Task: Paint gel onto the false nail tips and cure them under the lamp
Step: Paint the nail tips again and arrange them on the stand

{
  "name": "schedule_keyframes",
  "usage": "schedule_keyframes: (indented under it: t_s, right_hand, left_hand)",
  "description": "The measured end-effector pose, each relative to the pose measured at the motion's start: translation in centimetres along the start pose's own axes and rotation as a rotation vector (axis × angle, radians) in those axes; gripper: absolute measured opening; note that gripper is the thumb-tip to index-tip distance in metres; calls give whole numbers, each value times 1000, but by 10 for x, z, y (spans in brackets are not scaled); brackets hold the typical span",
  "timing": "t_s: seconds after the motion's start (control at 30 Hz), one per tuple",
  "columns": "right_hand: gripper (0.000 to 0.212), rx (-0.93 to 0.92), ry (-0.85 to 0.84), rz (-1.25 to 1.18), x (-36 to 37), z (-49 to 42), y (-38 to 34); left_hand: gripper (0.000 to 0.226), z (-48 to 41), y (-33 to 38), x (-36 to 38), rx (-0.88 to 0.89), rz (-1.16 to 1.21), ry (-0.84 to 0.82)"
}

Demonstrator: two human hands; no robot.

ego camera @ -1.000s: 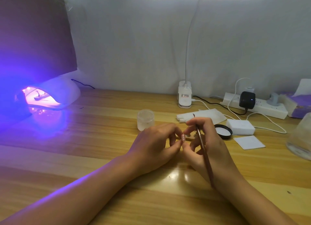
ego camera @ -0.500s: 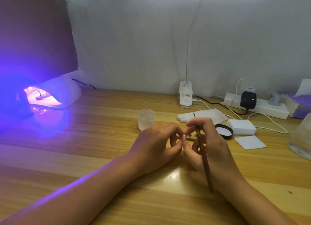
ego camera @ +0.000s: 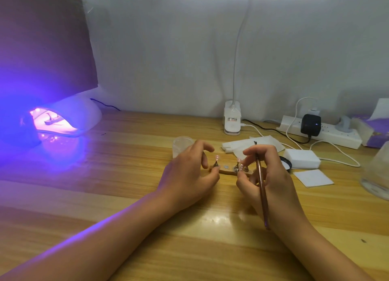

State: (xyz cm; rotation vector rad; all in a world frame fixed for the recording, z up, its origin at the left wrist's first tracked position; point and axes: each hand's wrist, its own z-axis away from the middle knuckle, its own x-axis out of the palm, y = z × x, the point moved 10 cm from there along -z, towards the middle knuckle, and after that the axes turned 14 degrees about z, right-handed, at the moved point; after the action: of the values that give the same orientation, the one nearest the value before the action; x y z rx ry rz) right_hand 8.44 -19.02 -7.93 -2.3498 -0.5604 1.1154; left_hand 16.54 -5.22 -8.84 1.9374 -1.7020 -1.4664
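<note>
Several pink nail tips (ego camera: 216, 157) are seen upright on small stands along a curved wooden holder (ego camera: 225, 171), which lies on the table (ego camera: 130, 175) between the two grips. Its left end is pinched by the curled thumb and fingers of the left hand (ego camera: 189, 173), though the exact contact is hidden. A brush (ego camera: 261, 188) is gripped in the right hand (ego camera: 271, 177), whose fingertips close near the right-hand stands; whether a stand is also held cannot be told. Just beyond the left grip a frosted jar (ego camera: 181, 143) is half hidden, its contents not made out. Behind the right grip a black lid (ego camera: 287, 164) is mostly covered. Far left of both grips a curing lamp (ego camera: 84, 114) glows violet, with something small inside that is too washed out to identify.
</note>
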Motion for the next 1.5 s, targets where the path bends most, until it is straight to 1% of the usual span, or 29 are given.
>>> schedule_keyframes:
  t_s: [0.1,0.2,0.27,0.33,0.4,0.57,0.7,0.83,1.3,1.5]
  right_hand:
    - [44,2,-4,17,1,1,0]
    - [44,-20,-9,47,2,2,-3]
    - [44,-34,-8,72,2,2,-4]
    - [45,-40,-6,97,2,2,-4]
    - [46,-41,-6,110,2,2,-4]
    - [47,-57,-5,156,4,3,-6]
    - [47,-68,-8,201,7,4,-7]
    - [45,-61,-7,197,7,3,-4]
    - [47,-52,-66,211,11,5,-6]
    - [46,7,-32,232,6,5,5]
  left_hand:
    - [45,-2,-16,8,-111,-34,-79]
    - [39,-2,-18,13,-120,-98,-150]
    - [32,-1,-19,15,-122,-94,-167]
    - [22,-1,-18,13,-114,-72,-153]
    - [18,0,-14,12,-86,-55,-139]
    - [18,1,4,11,34,-30,-121]
    - [19,2,9,11,70,-19,-115]
    - [20,3,12,12,98,-25,-117]
    - [20,3,11,12,98,-76,-120]
    - [19,2,4,7,46,-114,-74]
